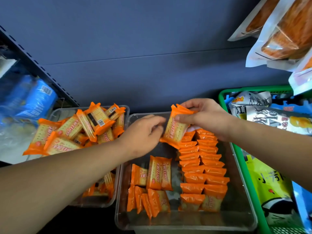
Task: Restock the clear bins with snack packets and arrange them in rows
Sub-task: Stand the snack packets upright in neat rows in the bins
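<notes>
Head view: pinching snack packet (175, 130) with right hand (204, 119) over far end of middle clear bin (185, 225); reaching its edge with left hand (141, 134), grasp unclear. Judging about halfway: showing two rows (202, 168) at right, leaving loose packets (157, 179) and heap in left bin (55, 114) unsorted.

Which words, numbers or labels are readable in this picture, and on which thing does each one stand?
"江" (as it appears): grey-white bag in the green basket; its other print is cut off or blurred.
Red Chinese characters: cracker packet pinched by the right hand; too blurred to read.
Barcodes: piled packets in the left clear bin; digits too small.
Barcode label: blue packets; unreadable.
</notes>
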